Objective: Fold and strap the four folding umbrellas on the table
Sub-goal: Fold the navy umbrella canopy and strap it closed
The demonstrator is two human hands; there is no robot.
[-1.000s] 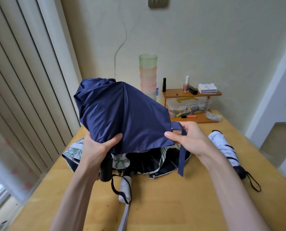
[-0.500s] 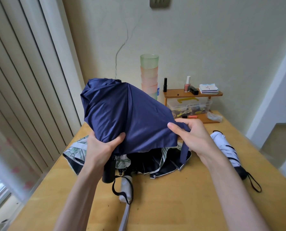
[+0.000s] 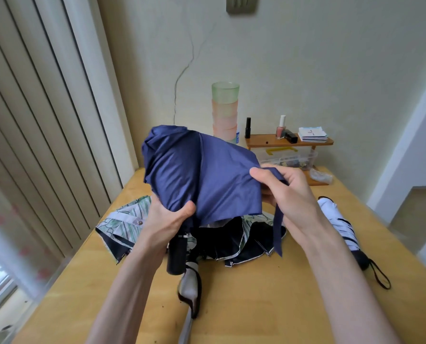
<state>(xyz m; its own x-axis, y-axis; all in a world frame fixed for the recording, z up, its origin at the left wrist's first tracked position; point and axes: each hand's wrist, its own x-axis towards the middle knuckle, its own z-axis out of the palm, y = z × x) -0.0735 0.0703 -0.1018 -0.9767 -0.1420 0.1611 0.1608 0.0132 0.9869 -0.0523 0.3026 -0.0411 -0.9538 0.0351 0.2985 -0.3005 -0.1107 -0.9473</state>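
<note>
My left hand [image 3: 166, 219] grips the limp navy fabric folding umbrella [image 3: 202, 175] near its stiff black handle [image 3: 176, 254]; my right hand [image 3: 285, 192] pinches its slippery canopy edge at frame centre.

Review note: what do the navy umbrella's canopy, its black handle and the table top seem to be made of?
Navy canopy: thin synthetic weave, likely polyester or nylon; slight sheen, drapes in soft folds. Black handle: probably moulded plastic; matte, smooth cylinder. Table: wood or veneer, which is unclear; pale yellow, faint grain, low gloss.
</note>
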